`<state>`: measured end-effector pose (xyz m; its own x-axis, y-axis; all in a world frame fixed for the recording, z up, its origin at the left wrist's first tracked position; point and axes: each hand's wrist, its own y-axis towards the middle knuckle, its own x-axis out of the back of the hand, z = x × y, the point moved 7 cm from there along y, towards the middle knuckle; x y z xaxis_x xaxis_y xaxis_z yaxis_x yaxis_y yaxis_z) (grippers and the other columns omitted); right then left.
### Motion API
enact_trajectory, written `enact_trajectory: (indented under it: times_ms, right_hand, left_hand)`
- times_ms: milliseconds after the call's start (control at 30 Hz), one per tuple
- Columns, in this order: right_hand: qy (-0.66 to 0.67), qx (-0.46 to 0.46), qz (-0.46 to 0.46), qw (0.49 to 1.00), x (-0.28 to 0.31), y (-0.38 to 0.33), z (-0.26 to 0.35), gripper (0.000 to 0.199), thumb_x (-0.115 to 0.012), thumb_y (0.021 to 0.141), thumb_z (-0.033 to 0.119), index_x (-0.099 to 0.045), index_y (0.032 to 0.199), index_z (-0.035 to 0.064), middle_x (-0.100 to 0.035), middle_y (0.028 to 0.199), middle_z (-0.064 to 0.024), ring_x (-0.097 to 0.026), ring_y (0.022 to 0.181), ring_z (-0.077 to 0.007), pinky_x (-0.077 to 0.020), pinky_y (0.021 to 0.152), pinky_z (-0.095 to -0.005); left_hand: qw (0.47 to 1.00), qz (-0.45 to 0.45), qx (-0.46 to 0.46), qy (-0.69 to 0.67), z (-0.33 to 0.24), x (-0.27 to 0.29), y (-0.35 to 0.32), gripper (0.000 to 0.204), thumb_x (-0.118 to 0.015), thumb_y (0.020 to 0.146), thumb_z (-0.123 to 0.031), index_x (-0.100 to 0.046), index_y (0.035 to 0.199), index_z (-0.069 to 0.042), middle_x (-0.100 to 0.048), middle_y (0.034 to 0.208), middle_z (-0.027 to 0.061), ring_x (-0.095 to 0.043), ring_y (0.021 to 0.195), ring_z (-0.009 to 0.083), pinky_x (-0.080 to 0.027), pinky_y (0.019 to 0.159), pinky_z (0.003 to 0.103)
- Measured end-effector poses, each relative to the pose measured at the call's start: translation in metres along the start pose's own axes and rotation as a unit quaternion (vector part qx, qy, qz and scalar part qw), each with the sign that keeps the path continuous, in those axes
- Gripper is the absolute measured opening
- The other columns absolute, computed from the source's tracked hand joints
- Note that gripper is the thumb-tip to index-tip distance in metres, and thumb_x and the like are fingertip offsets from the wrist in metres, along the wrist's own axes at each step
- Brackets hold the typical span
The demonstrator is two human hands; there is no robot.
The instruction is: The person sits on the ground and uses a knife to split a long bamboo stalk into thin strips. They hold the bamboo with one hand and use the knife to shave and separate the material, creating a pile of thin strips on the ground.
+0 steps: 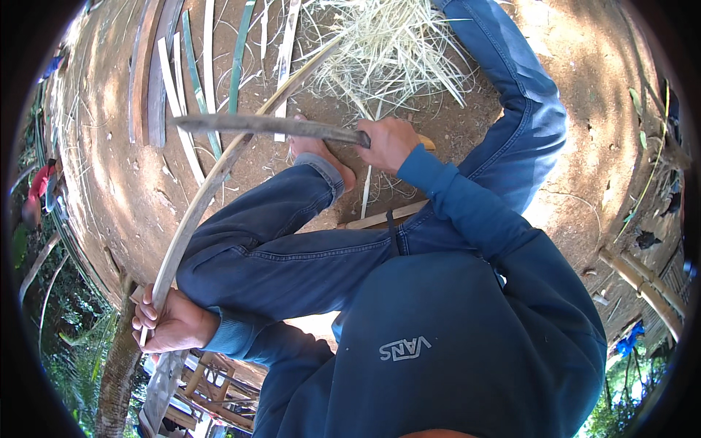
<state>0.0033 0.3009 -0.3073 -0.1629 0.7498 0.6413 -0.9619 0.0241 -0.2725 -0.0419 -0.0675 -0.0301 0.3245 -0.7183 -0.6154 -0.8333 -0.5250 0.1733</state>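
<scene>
My left hand (177, 321) is closed round the lower end of a long, pale bamboo strip (190, 226). The strip bows up past my bent knee toward the far middle, where its end lies near a heap of shavings. In my right hand (391, 144) is a machete (274, 125), its dark blade pointing left. A bit of light-coloured handle shows beyond my fist. The blade passes across the strip in this view, over my bare foot; whether the two touch I cannot tell.
A heap of thin bamboo shavings (394, 47) lies on the dirt ground at the far middle. Several green and pale bamboo strips (241, 58) and brown boards (152, 73) lie at the far left. Bamboo poles (642, 285) are at the right. Another person (40, 190) appears at the far left edge.
</scene>
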Motion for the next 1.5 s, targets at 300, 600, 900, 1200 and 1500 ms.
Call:
enact_trajectory:
  times_ms: [300, 600, 900, 1200, 1500]
  right_hand:
    - [-0.017, -0.075, -0.014, 0.997, -0.005, 0.005, -0.038, 0.022, -0.063, 0.077, 0.030, -0.065, 0.080, 0.0084, -0.063, 0.069, -0.0172, -0.063, 0.067, -0.0359, -0.0503, 0.066, -0.0460]
    - [-0.027, -0.322, 0.026, 0.946, -0.015, 0.029, -0.153, 0.029, -0.061, 0.080, 0.029, -0.071, 0.095, 0.0059, -0.067, 0.094, -0.0197, -0.066, 0.085, -0.0327, -0.0521, 0.079, -0.0428]
    - [0.030, -0.119, 0.030, 0.992, -0.015, 0.006, -0.052, 0.028, -0.061, 0.079, 0.030, -0.068, 0.099, 0.0127, -0.067, 0.086, -0.0198, -0.066, 0.080, -0.0332, -0.0521, 0.075, -0.0444]
    - [0.007, -0.119, -0.015, 0.993, -0.019, 0.012, -0.062, 0.021, -0.062, 0.078, 0.029, -0.065, 0.086, 0.0090, -0.064, 0.070, -0.0162, -0.064, 0.069, -0.0352, -0.0507, 0.067, -0.0461]
    - [-0.019, -0.219, 0.022, 0.975, -0.019, 0.021, -0.089, 0.028, -0.061, 0.081, 0.029, -0.069, 0.097, 0.0083, -0.068, 0.088, -0.0163, -0.066, 0.081, -0.0327, -0.0521, 0.075, -0.0431]
  left_hand:
    - [0.999, 0.040, -0.002, 0.029, -0.007, 0.010, 0.007, 0.033, -0.048, 0.084, -0.039, -0.050, 0.068, -0.011, -0.040, 0.052, -0.0007, -0.044, 0.052, 0.0137, -0.042, 0.064, 0.031]
    - [1.000, 0.024, -0.007, 0.004, -0.004, 0.004, 0.005, 0.029, -0.050, 0.084, -0.034, -0.051, 0.068, -0.010, -0.042, 0.052, -0.0007, -0.045, 0.052, 0.0131, -0.042, 0.065, 0.030]
    - [0.996, 0.069, -0.018, 0.054, -0.002, -0.005, -0.001, 0.040, -0.035, 0.091, -0.044, -0.046, 0.082, -0.007, -0.042, 0.068, 0.0050, -0.042, 0.067, 0.0200, -0.040, 0.079, 0.039]
    - [0.992, 0.036, -0.062, 0.104, -0.004, -0.006, -0.001, 0.036, -0.036, 0.091, -0.041, -0.046, 0.080, -0.008, -0.041, 0.068, 0.0047, -0.042, 0.067, 0.0201, -0.039, 0.080, 0.039]
    - [0.994, 0.058, -0.045, 0.083, -0.003, -0.004, 0.001, 0.037, -0.037, 0.091, -0.042, -0.047, 0.080, -0.008, -0.042, 0.069, 0.0048, -0.043, 0.067, 0.0198, -0.040, 0.080, 0.040]
